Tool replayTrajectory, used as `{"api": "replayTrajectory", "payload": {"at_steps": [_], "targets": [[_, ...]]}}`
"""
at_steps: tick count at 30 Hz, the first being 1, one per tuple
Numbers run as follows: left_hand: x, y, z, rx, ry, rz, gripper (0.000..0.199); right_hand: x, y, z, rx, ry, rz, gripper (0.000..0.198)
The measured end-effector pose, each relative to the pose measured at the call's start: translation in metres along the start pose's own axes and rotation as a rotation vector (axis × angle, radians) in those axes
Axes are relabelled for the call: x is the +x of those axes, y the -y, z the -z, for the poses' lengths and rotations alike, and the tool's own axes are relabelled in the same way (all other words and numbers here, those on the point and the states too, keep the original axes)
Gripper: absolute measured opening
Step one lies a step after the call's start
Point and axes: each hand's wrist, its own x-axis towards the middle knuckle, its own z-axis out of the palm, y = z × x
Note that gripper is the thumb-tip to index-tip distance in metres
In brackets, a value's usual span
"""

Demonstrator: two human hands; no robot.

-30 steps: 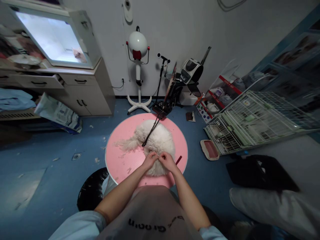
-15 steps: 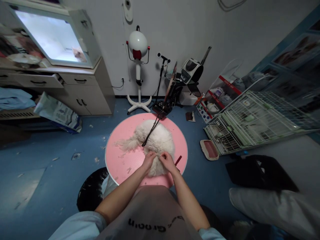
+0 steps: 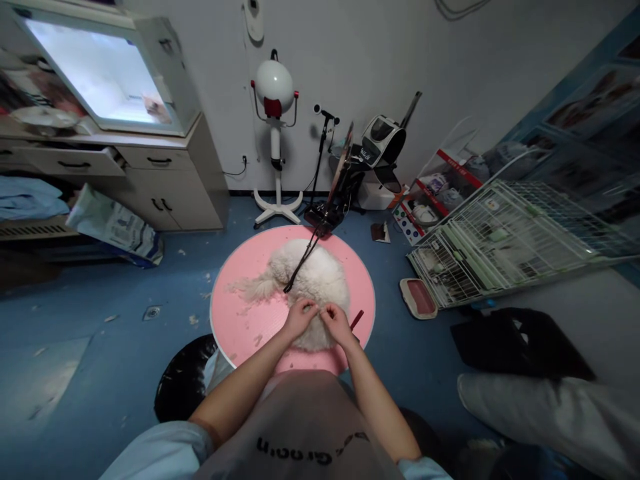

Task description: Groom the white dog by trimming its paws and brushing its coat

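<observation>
A white, long-haired animal (image 3: 320, 273) lies curled on a round pink table (image 3: 233, 280), its fluffy tail stretched to the left. Whether it is a dog or a cat I cannot tell. A dark lead (image 3: 301, 265) runs over its back from the table's far edge. My left hand (image 3: 301, 319) and my right hand (image 3: 335, 321) meet over the near part of its body. Both have thumb and fingers pinched together at the pale fur, the fingertips almost touching. Right of my right hand lies a dark red comb-like tool (image 3: 357, 320), partly hidden by my wrist.
A white dryer on a stand (image 3: 277, 140) and a pet carrier (image 3: 384, 141) stand behind the table. To the right are a wire cage (image 3: 500, 240) and a shallow tray (image 3: 419, 298). A black bin (image 3: 175, 387) sits at the near left. Loose hair tufts dot the blue floor.
My left hand has shifted slightly up and to the right, so its fingertips are closer to those of my right hand. The animal lies as before.
</observation>
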Motion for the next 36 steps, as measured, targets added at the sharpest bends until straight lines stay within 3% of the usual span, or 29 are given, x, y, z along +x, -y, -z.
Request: {"api": "replayTrajectory", "payload": {"at_steps": [2,7,12,18,26,33,36], "targets": [[0.004,-0.002,-0.002,0.017,0.072,-0.006,0.011,0.000,-0.001,-0.001,-0.052,0.008,0.026,0.014],[0.007,-0.003,-0.001,-0.026,0.013,0.045,0.018,-0.002,-0.005,0.002,-0.134,0.006,0.062,0.011],[0.004,-0.005,-0.001,-0.038,0.136,0.011,0.012,-0.001,-0.005,0.003,-0.109,0.033,0.074,0.015],[0.009,-0.007,-0.001,-0.082,0.193,0.148,0.016,0.002,0.000,0.001,-0.216,0.062,0.103,0.009],[0.001,-0.004,-0.016,-0.097,0.031,0.189,0.018,0.004,0.000,-0.004,-0.107,-0.108,0.001,0.009],[0.000,0.000,-0.014,-0.060,-0.084,0.179,0.021,0.001,-0.001,-0.003,-0.083,-0.150,-0.025,0.006],[0.000,-0.003,-0.012,-0.055,-0.070,0.154,0.022,0.001,0.002,-0.002,-0.070,-0.130,-0.032,0.007]]}}
